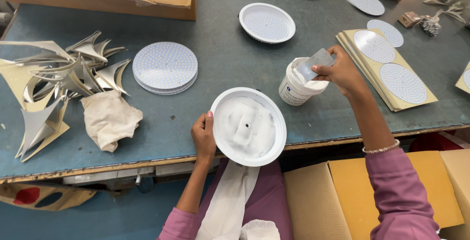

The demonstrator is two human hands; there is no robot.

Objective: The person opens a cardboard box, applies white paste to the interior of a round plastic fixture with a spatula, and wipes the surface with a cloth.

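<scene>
My left hand (203,136) grips the left rim of a round white lamp housing (248,126) that lies at the table's front edge, its inside smeared with white paste. My right hand (341,71) holds a small flat grey scraper (316,64) over a white tub of paste (299,84) standing just right of the housing. The scraper's lower end is at the tub's mouth.
A stack of round dotted white discs (165,67) and a crumpled cloth (108,118) lie to the left, beside a heap of pointed offcuts (54,81). Another white housing (267,22) sits further back. Yellow-backed sheets with discs (387,68) lie right. Cardboard boxes (313,201) stand below the table.
</scene>
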